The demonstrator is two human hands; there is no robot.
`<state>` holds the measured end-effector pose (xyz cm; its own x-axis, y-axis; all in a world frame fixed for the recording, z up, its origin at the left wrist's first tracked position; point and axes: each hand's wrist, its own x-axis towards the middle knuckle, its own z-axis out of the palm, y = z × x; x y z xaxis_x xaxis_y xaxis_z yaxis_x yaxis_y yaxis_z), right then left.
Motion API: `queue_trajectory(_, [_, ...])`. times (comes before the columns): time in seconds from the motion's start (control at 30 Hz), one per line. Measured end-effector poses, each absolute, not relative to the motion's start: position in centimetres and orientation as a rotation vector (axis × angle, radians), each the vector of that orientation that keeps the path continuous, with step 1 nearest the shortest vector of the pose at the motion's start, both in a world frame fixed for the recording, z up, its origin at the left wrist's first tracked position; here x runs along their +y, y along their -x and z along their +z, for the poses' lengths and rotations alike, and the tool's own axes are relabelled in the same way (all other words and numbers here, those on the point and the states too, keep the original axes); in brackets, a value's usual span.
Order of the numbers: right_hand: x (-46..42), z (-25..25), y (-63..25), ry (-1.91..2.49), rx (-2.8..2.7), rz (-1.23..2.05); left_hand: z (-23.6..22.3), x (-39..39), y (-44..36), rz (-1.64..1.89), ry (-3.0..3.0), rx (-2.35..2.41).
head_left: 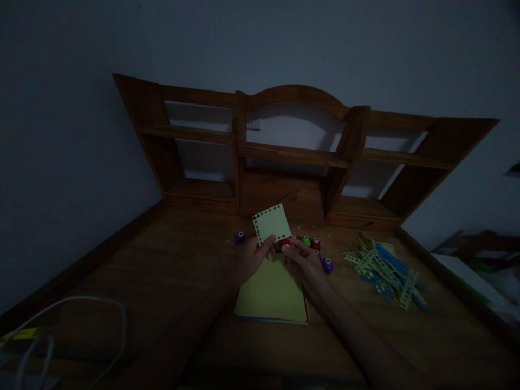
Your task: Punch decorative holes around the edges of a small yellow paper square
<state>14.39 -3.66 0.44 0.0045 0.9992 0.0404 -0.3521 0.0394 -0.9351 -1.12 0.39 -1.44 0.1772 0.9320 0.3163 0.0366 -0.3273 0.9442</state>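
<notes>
A pale yellow piece of paper [271, 223], with small punched shapes along its edges, is pinched at its lower left by my left hand [257, 254]. My right hand [305, 261] is closed round a small red craft punch [285, 245] at the paper's lower right edge. Both are held above a stack of yellow paper [273, 292], with red and blue edges showing under the top sheet. Nearest my right hand are a green punch [306, 241], another red punch [316, 244] and a purple punch [327, 265]. One more purple punch [239, 238] stands left of the paper.
Cut strips of yellow and blue paper [390, 273] lie heaped on the right of the wooden desk [162, 271]. A wooden shelf unit [294, 155] rises at the back. A white cable [122, 314] loops at the lower left. Tiny paper bits are scattered near the punches.
</notes>
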Motion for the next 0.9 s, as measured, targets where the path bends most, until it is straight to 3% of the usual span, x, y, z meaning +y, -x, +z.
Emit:
queue_trajectory(0.37, [-3.2,-0.5,-14.8,0.857,-0.896,1.400,0.2,0.5,1.4,1.372,-1.457,1.069])
queue_trajectory(0.67, [-2.5,-0.8,-15.3,0.764,-0.699,1.589,-1.1,1.6,2.4,1.334,-1.275,1.220])
queue_trajectory(0.9, [-2.6,-0.3,-15.4,0.619,-0.647,1.710,-0.6,1.1,2.2,1.347,-1.193,1.108])
